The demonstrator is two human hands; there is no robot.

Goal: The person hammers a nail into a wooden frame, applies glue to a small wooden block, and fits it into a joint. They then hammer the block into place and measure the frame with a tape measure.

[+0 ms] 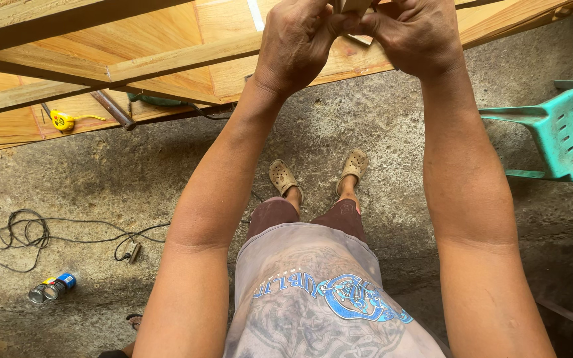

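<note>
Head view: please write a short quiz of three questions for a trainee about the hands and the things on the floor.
1. True or false: both hands are raised together at a small pale piece above the wooden frame.
2. Which thing lies on the wood at the left? A) yellow tape measure B) red hammer C) white cup
3. What colour is the plastic chair at the right?

Key
1. True: the left hand and the right hand meet at the small pale piece over the wooden frame.
2. A, the yellow tape measure.
3. Green: the plastic chair.
</note>
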